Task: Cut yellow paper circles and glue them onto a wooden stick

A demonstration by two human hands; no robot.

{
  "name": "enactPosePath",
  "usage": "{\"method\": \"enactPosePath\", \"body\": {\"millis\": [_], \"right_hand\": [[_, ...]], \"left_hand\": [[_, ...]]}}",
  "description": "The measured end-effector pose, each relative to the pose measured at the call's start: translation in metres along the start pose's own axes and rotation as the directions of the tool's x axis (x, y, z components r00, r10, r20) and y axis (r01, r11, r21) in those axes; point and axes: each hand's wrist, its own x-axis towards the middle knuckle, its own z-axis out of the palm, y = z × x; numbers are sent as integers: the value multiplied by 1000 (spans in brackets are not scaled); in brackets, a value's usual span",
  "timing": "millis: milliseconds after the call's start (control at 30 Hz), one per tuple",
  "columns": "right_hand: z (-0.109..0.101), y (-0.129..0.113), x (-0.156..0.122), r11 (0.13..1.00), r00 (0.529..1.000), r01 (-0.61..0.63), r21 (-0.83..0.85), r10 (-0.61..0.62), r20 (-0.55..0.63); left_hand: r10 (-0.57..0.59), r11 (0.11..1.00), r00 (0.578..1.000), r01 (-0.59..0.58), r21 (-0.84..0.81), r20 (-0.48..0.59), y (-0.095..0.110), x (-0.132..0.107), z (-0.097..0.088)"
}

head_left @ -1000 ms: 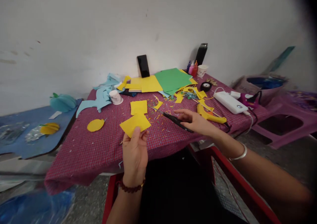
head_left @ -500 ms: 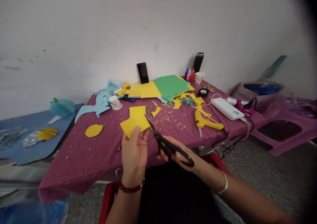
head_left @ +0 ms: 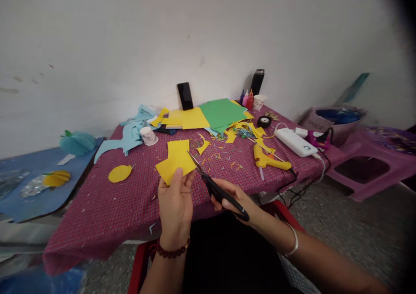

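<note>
Above tablecloth (head_left: pixel 123 198), left hand (head_left: pixel 175 203) pinching yellow paper (head_left: pixel 173 164), right hand (head_left: pixel 234 198) gripping black scissors (head_left: pixel 212 186)

A yellow paper square (head_left: pixel 175 166) is held up tilted, with black scissors (head_left: pixel 217 187) at its right edge.

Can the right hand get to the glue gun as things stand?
Likely yes for reach: the glue gun lies uncovered on the cloth beyond the right hand, only paper scraps between. But that hand is full with the scissors, so it could hardly grip it.
</note>
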Motion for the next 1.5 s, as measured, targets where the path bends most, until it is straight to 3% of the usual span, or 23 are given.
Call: {"method": "enactPosePath", "body": {"millis": [200,1100,1500], "right_hand": [[-2,2,0,1000,1000,-1,-15,0,-8],[2,10,0,996,999,-15,-86,11,-45],[0,15,0,998,998,-43,-42,41,-56]], "left_hand": [[-55,998,998,55,-28,-5,-3,3,-3],[-93,994,995,91,-64,-38,-10,3,-7],[-107,991,992,102,-83,-64,-11,3,-8]]}}
